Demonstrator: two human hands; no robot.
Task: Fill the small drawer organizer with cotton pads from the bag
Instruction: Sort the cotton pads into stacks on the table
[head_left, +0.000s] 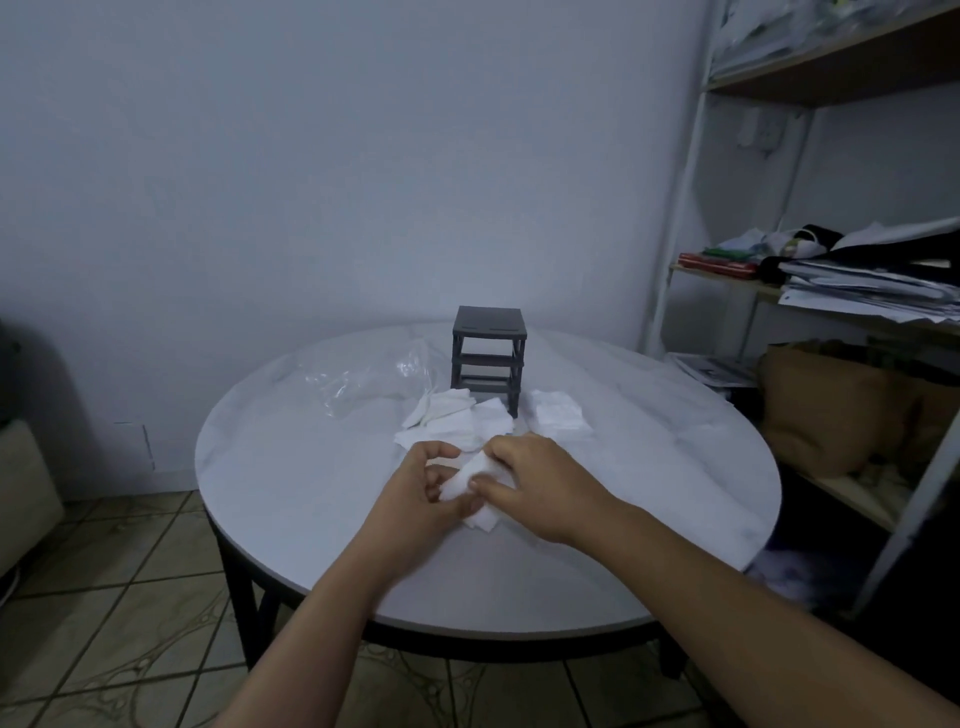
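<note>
pads (448, 410) litter round white table (311, 493) beside shelving (831, 75).

Round white table (291, 467) on dark legs (244, 597), tiled floor (104, 623) under it. White shelf unit (675, 218) at right: messy paper stack (872, 291), red flat item (717, 264) beside it, brown bag (831, 410) one level lower. Wall socket (769, 130) behind shelves. Beige seat (26, 493) at left edge.

Single wide-angle view from the person's head, tilted forward and down over the round white surface (291, 493), facing the plain pale wall (311, 156); left hand (415, 491) and right hand (540, 483) sit close below, centre frame.
</note>
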